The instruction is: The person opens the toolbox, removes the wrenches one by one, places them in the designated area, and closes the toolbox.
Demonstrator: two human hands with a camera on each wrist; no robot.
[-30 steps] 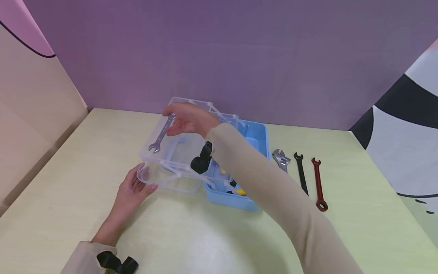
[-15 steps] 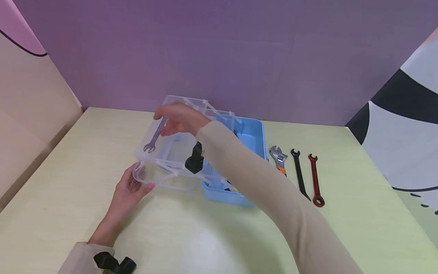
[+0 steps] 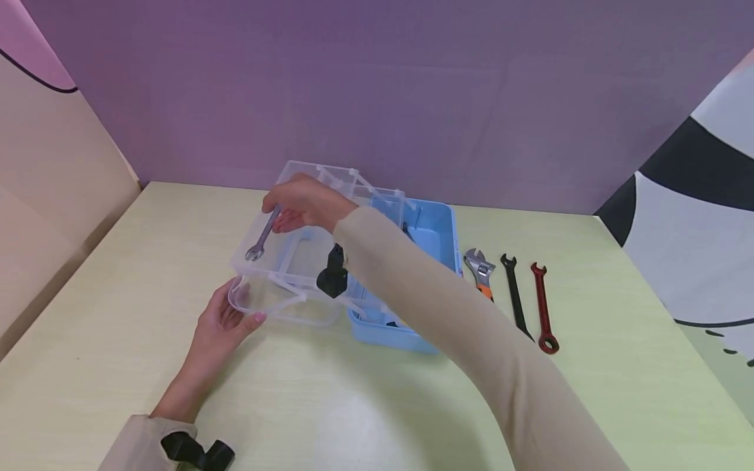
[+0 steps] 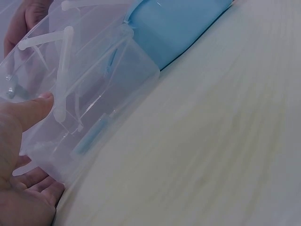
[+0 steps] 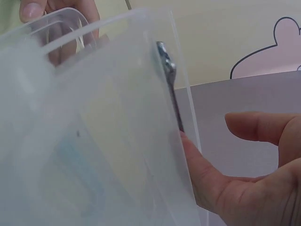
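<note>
A clear fold-out tray [image 3: 277, 309] stands swung out to the left of a blue toolbox [image 3: 440, 229]. My right hand [image 3: 300, 199] reaches over the upper clear tray and pinches the top end of a silver open-end wrench [image 3: 262, 235], which slants down inside that tray. Through the clear wall [image 5: 94, 117] the wrench [image 5: 169, 80] shows with my right hand [image 5: 244, 179] at its end. My left hand [image 3: 226, 320] cups the lower tray's near left corner, thumb on its front. Up close, that hand [image 4: 23, 188] lies against the tray [image 4: 94, 94], beside the blue box [image 4: 174, 23].
On the pale green table [image 3: 353, 405], right of the toolbox, lie an adjustable wrench [image 3: 480, 268], a black wrench [image 3: 515, 294] and a red wrench [image 3: 542, 307]. A purple wall stands close behind the box, and a beige panel borders the table's left side.
My right hand has moved a little left and down with the silver wrench, deeper into the clear tray. The left hand has stayed on the tray's corner.
</note>
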